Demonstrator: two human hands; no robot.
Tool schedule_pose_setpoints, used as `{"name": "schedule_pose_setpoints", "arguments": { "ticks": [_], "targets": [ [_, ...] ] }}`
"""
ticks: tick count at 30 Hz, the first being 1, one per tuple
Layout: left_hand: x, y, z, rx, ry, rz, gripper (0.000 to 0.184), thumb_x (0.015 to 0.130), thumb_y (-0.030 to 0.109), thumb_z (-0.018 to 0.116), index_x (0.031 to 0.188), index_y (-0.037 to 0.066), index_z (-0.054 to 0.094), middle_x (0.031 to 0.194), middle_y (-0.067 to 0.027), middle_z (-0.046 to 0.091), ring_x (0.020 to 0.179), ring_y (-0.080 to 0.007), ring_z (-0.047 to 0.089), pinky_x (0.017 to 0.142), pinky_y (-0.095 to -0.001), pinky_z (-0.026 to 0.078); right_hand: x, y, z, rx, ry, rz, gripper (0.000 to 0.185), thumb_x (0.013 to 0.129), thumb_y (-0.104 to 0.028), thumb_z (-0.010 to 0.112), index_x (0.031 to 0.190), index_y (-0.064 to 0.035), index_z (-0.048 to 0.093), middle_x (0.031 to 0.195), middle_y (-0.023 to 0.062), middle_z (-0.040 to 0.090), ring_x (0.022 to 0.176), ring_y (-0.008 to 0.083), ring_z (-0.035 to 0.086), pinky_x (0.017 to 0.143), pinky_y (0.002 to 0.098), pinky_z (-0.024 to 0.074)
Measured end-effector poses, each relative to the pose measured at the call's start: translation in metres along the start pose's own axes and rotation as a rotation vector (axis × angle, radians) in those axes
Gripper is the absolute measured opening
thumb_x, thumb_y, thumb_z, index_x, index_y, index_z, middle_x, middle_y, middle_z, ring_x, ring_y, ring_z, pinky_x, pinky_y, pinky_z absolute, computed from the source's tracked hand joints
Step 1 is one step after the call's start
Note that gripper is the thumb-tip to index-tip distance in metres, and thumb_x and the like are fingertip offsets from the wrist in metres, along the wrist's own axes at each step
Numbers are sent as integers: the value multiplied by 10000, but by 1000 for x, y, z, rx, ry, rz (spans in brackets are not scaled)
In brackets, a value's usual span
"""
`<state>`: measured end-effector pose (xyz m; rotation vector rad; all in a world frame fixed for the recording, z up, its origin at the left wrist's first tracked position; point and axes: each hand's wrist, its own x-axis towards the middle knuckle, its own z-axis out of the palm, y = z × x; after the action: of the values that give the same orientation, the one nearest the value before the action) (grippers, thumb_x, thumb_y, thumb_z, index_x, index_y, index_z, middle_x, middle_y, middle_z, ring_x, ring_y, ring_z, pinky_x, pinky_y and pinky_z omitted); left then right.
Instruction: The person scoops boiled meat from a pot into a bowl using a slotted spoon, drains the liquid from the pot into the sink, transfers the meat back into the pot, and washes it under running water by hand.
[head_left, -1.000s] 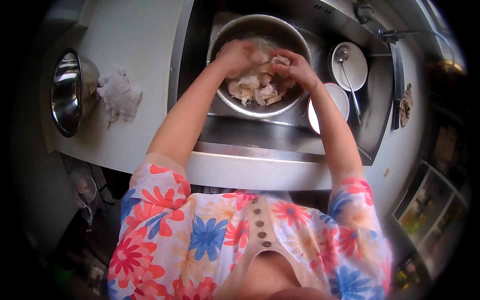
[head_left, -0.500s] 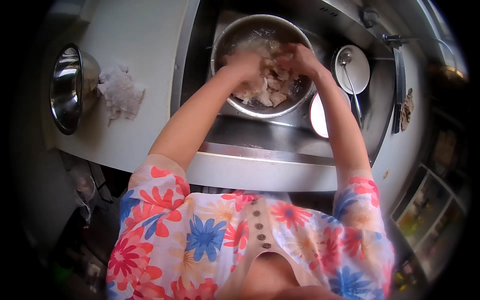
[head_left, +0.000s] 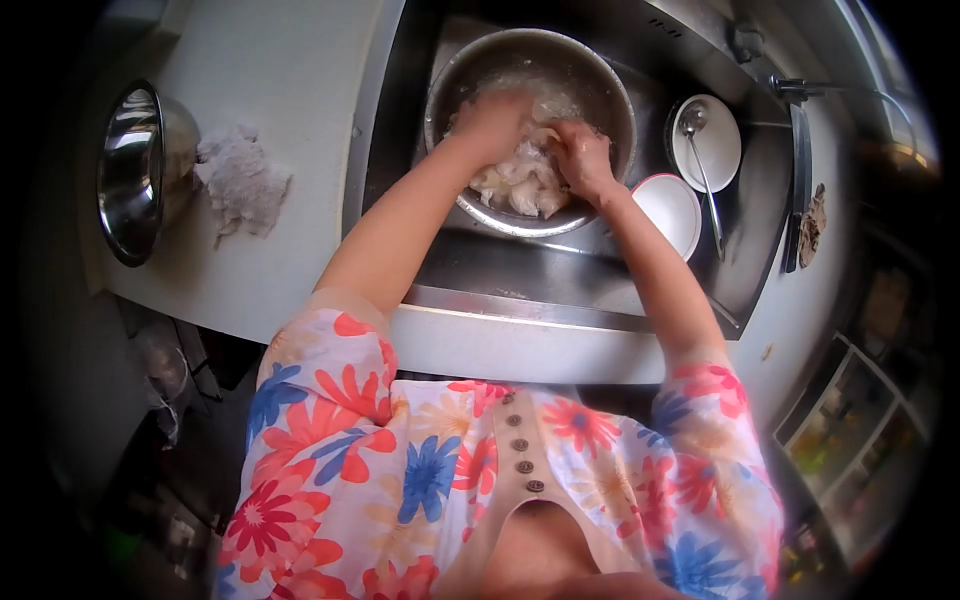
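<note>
Pale pieces are lying in the basin; the right hand is touching them, the left hand is resting inside the basin's left side. Whether either's fingers are pinching anything, I cannot tell.

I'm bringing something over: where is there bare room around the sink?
Free: the left counter between cloth and sink, and the sink's front strip, before the basin. Crowded: the sink's right, with a red-rimmed bowl, a white bowl and a ladle; and the basin, with food, left hand and right hand.
</note>
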<state>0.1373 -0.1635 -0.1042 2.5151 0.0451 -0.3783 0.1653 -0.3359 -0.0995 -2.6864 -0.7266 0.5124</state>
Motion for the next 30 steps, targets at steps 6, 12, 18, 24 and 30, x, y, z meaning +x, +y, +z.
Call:
{"name": "schedule_pose_setpoints", "arguments": {
  "ticks": [6, 12, 18, 24, 30],
  "targets": [
    [-2, 17, -30, -227, 139, -132, 347, 780, 228, 603, 1105, 105, 586, 1025, -94, 606, 960, -265, 571, 810, -407, 475, 17, -20, -16, 215, 189, 44, 246, 844, -317, 557, 1034, -178, 630, 1023, 37, 618, 981, 282, 535, 828, 434, 340],
    [-15, 13, -37, -1606, -330, -301, 335, 872, 274, 574, 1078, 11, 563, 917, -86, 614, 806, -168, 617, 677, -284, 532, -21, -39, -26, 297, 287, -190, 381, 799, -182, 651, 1169, -143, 568, 1124, 106, 566, 953, 251, 568, 785, 303, 466],
    [-18, 15, -39, -1502, -302, -84, 422, 755, -30, 622, 1163, -20, 514, 1030, -99, 592, 920, -160, 592, 803, -261, 501, -36, -34, -64, 1332, -107, 220, 593, 832, -220, 640, 1297, 32, 371, 1144, 125, 550, 1048, 176, 549, 712, 249, 504],
    [-15, 24, -34, -1268, -215, -15, 384, 730, -31, 627, 1107, -35, 556, 981, -104, 617, 865, -149, 598, 756, -257, 496, -31, -33, -50, 1178, -54, 158, 337, 874, -134, 482, 1158, 48, 495, 973, 104, 625, 871, 183, 637, 678, 260, 539],
    [-13, 24, -38, -1322, -243, -96, 329, 745, 14, 639, 1064, -44, 582, 961, -103, 624, 850, -145, 601, 743, -263, 508, -35, -25, -59, 1411, -95, 137, 432, 836, -85, 404, 1219, 114, 405, 1096, 177, 569, 897, 263, 639, 672, 271, 548]
  ]
}}
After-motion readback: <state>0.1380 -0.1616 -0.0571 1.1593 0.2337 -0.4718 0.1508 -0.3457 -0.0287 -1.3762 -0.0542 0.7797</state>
